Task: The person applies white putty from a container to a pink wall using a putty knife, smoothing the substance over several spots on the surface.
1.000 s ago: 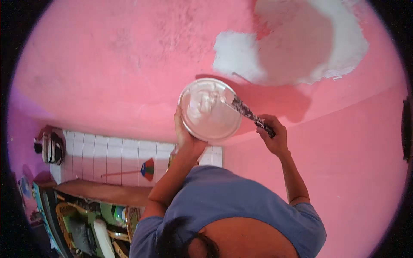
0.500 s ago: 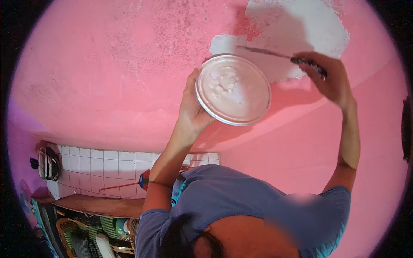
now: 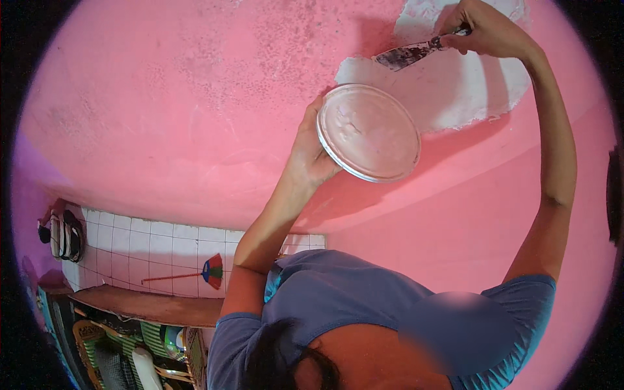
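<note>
Head view: upper centre, one left hand [image 3: 309, 156] grips one round lid [image 3: 396, 153] bearing paste [image 3: 351, 127]; upper right, one right hand [image 3: 486, 31] clasps one putty knife [image 3: 414, 53] by one whitish patch [image 3: 448, 94]; ideally, keep the lid steady, blade shallow, pressure even

Round lid [image 3: 354, 173], pale with silvery rim, held tilted below the white patch [image 3: 478, 97]; smooth paste [image 3: 354, 127] spread across, ridged up left of centre. Putty knife [image 3: 411, 54] above lid, dark blade smeared with white, pointing left over patch; unclear whether touching. Ragged edges to patch, partly shadowed.
</note>
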Demonstrator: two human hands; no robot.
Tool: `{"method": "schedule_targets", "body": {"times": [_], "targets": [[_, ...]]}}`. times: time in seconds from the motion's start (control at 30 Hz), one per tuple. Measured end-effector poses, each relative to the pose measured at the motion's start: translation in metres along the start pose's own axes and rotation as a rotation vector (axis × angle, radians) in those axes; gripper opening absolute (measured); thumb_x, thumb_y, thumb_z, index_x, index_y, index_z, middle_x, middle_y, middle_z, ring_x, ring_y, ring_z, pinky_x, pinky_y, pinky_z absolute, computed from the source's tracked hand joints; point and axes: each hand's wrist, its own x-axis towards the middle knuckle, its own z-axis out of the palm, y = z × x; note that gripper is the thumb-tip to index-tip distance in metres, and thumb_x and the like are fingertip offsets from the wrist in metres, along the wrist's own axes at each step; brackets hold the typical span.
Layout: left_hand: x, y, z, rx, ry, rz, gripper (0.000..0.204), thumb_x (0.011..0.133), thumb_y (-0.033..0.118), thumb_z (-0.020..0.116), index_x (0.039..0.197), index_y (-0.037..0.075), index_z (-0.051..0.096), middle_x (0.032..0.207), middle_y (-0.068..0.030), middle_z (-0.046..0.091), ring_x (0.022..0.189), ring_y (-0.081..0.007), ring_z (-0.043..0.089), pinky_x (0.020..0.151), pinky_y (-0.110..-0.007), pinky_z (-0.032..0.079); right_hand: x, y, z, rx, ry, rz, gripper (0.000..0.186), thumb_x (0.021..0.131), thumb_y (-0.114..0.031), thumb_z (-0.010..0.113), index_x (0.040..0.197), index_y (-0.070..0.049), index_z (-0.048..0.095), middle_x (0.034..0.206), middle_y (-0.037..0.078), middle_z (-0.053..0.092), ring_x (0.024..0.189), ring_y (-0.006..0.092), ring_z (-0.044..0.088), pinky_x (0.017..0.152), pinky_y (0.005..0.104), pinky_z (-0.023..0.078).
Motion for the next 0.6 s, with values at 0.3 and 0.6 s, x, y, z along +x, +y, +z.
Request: {"method": "schedule_targets", "body": {"times": [0.3, 0.6], "targets": [[0.004, -0.003, 0.004, -0.007, 0.000, -0.041, 0.047, 0.096, 0.044, 0.038, 0.121, 0.008, 0.054, 0.116, -0.0108, 0.061, 0.104, -0.0234, 0.060, 0.088, -0.044, 0.053, -0.013, 0.019, -0.030, 0.137, 0.009, 0.146, 0.015, 0.075, -0.005, 0.068, 0.089, 0.000, 0.072, 0.080, 0.008, 0.070, 0.067, 0.0127, 0.063, 0.060, 0.0270, 0.052], [-0.005, 0.002, -0.001, -0.029, -0.038, 0.002, 0.046, 0.097, 0.041, 0.036, 0.122, 0.006, 0.052, 0.116, -0.0105, 0.061, 0.104, -0.0224, 0.060, 0.088, -0.043, 0.052, 0.018, -0.005, 0.012, -0.147, -0.023, 0.023, 0.015, 0.075, -0.016, 0.068, 0.079, -0.001, 0.069, 0.065, 0.012, 0.063, 0.053, 0.0139, 0.054, 0.052, 0.0307, 0.042]]}}
